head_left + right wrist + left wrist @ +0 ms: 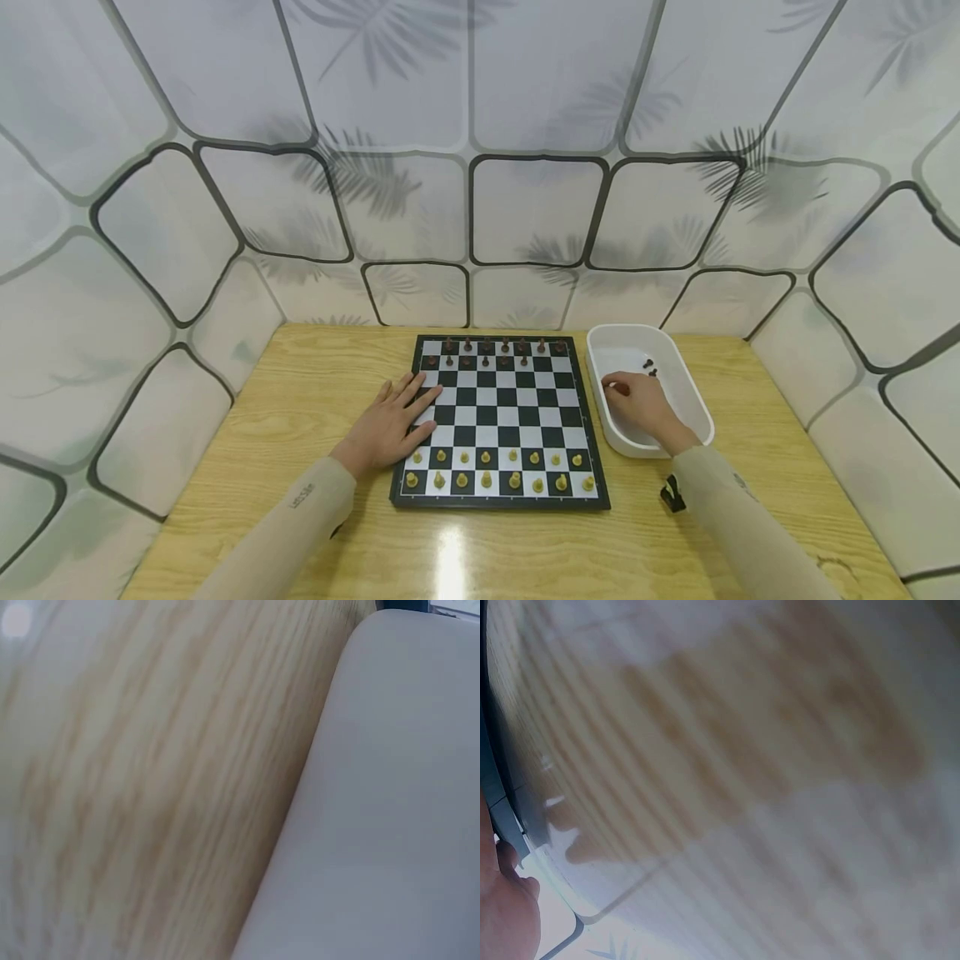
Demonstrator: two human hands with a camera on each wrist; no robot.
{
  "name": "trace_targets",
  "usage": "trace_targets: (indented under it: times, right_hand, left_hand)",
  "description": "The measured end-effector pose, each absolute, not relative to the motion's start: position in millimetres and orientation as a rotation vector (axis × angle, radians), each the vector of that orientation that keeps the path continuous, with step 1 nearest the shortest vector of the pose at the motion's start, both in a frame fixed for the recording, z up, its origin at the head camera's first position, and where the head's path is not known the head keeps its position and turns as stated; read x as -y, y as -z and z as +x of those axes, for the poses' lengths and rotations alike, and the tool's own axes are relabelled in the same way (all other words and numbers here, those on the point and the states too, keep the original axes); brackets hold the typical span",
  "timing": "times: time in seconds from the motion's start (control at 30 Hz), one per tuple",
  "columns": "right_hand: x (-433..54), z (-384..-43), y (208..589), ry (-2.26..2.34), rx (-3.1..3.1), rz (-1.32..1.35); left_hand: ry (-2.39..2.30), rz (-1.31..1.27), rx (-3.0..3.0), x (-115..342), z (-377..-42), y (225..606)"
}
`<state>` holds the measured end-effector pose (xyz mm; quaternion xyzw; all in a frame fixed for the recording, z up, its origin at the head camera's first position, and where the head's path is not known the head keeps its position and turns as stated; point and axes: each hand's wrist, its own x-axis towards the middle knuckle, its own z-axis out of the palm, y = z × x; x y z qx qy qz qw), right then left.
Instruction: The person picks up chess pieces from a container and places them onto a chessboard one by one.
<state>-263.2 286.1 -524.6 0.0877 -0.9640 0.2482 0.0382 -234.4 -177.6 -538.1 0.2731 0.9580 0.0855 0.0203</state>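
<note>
My left hand (pixel 386 429) lies with fingers spread on the left edge of a chessboard (pixel 495 417). In the left wrist view, part of that hand (pixel 508 915) shows at the lower left. Yellow chess pieces (pixel 486 479) fill the two near rows; dark red chess pieces (pixel 505 345) stand in the two far rows, with some squares there bare. Inside a white plastic tub (pixel 693 392), my right hand (pixel 641 404) has its fingers bent and pinches a small dark chess piece (pixel 621 388), mostly hidden. Loose dark chess pieces (pixel 649 367) lie beyond the hand.
The wooden table (pixel 322 358) carries the board and, to its right, the tub. A patterned curtain (pixel 525 208) closes off the back and sides. A black strap-like item (pixel 672 493) is at my right cuff. The right wrist view shows mainly the tub's wall (pixel 390 787).
</note>
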Motion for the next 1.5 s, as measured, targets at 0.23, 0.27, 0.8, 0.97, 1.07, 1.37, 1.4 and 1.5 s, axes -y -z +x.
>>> trace_targets:
  times: [0.23,0.27,0.8,0.97,1.07,1.37,1.4,1.5]
  right_hand:
    - [-288,-263,524,-0.748,2.967,0.256]
    - [-288,-263,523,-0.746,2.963,0.259]
    - [-290,-261,510,-0.886,2.785,0.202]
    - [-285,-262,503,-0.959,2.675,0.197]
    - [-279,-263,496,-0.961,2.652,0.205]
    - [-251,-273,477,-1.077,2.628,0.178]
    - [-247,-275,475,-1.094,2.625,0.187]
    - [-235,-279,471,-1.121,2.628,0.2]
  left_hand:
    - [-0.273,0.84,-2.965,178,-234,538]
    - [-0.273,0.841,-2.966,177,-234,538]
    - [-0.282,0.858,-2.974,178,-233,537]
    - [-0.291,0.855,-2.974,178,-233,537]
    - [-0.289,0.853,-2.971,178,-233,537]
    - [-0.276,0.85,-2.973,178,-234,537]
    - [-0.276,0.851,-2.974,178,-234,537]
    - [-0.278,0.857,-2.975,178,-234,537]
